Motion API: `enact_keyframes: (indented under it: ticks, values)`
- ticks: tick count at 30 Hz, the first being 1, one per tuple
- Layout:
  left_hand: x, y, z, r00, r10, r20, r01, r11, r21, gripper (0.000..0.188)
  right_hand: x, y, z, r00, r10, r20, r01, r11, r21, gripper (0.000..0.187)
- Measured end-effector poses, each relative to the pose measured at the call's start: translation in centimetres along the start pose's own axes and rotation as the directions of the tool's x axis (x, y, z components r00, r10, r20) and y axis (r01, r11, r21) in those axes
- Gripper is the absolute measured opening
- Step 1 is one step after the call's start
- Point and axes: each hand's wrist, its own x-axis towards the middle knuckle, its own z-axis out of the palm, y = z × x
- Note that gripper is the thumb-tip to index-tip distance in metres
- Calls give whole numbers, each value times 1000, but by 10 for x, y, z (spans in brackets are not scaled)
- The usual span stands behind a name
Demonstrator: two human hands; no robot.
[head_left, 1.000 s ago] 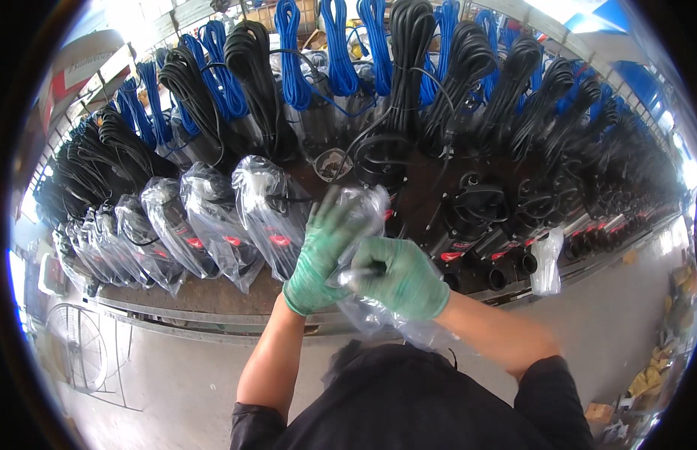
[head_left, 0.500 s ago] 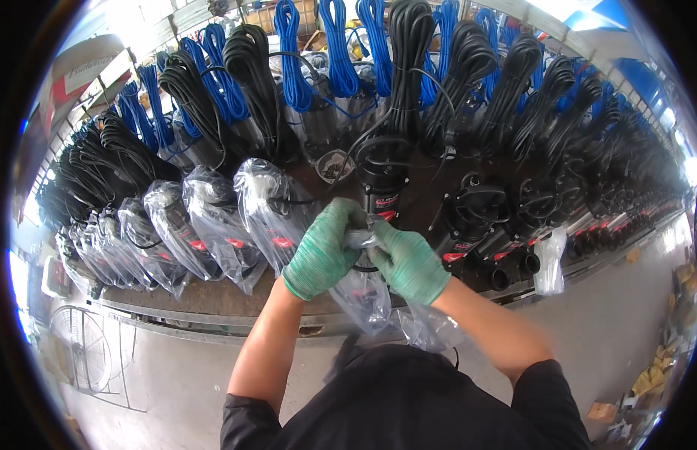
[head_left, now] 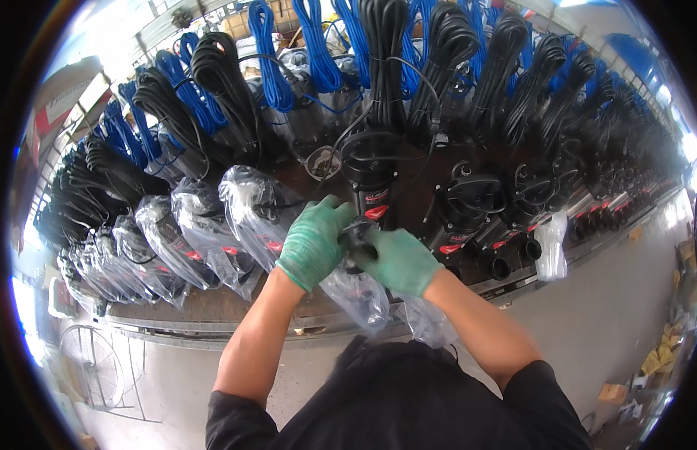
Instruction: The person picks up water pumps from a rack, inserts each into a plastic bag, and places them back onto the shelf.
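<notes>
One desk carries a black pump, with a clear bag nearer, both partly hidden by the left hand and right hand, fingers curled at a blurred dark part, exact grip indeterminable.

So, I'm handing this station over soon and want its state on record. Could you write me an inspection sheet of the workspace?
Surface: worn brown bench, crowded with pumps.
Things in hand: a pump in a clear bag, at the bench's front edge; a bare pump stands just behind.
Clutter: a loose clear bag at the front edge, right; another near the person's body.
Hands: left hand and right hand, green-gloved, meet at the bagged pump's upper end; exact grip unclear.
Cables: black coils and blue coils, bundled along the back.
Surroundings: grey floor; fan on the left; cardboard box on the right.
</notes>
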Motion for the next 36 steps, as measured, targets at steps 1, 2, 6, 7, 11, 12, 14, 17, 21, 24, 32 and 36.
enact_keyframes:
  ticks: [1, 2, 6, 7, 11, 12, 14, 17, 21, 24, 32, 36]
  values:
    - [-1, -3, 3, 1000, -1, -4, 1, 998, 60, 37, -11, 3, 1, 999, -28, -21, 30, 991, 130, 31]
    - [-3, -3, 7, 997, 21, -72, -13, 995, 99, 36, -25, 9, 3, 1000, 5, -24, 0, 981, 195, 31]
    - [-3, 6, 15, 988, 11, -155, 10, 990, 138, 34, -72, 121, 76, 956, 294, 21, -295, 954, 55, 48]
    - [-2, 9, 18, 987, 12, -162, 8, 992, 126, 34, -85, 154, 103, 922, 370, 113, -375, 927, 23, 58]
    - [2, 1, 19, 989, 25, -146, -7, 992, 124, 36, -83, 174, 181, 869, 366, 333, -457, 852, 256, 84]
    - [4, -3, 17, 991, 34, -130, -12, 987, 162, 36, -75, 161, 191, 860, 399, 317, -487, 828, 280, 82]
    - [11, -13, 15, 992, 32, -119, -10, 984, 178, 34, -54, 159, 212, 901, 406, 153, -434, 831, 348, 72]
    - [35, -24, 15, 989, 24, -144, 5, 981, 193, 28, 21, 166, 213, 939, 163, -301, 24, 845, 534, 60]
    - [62, -61, 18, 973, -49, -226, 111, 957, 269, 20, 67, 138, 141, 968, 248, -24, -221, 899, 377, 54]
    - [68, -85, 17, 933, -67, -354, 187, 930, 317, 18, 49, 156, 138, 954, 209, -215, -190, 976, 104, 51]
    - [64, -78, 23, 918, -33, -396, 164, 939, 301, 15, 45, 212, 159, 956, 284, -70, -292, 936, -196, 25]
    - [54, -64, 25, 948, 59, -314, 63, 929, 365, 25, 5, 210, 168, 951, 298, -81, -308, 937, -168, 22]
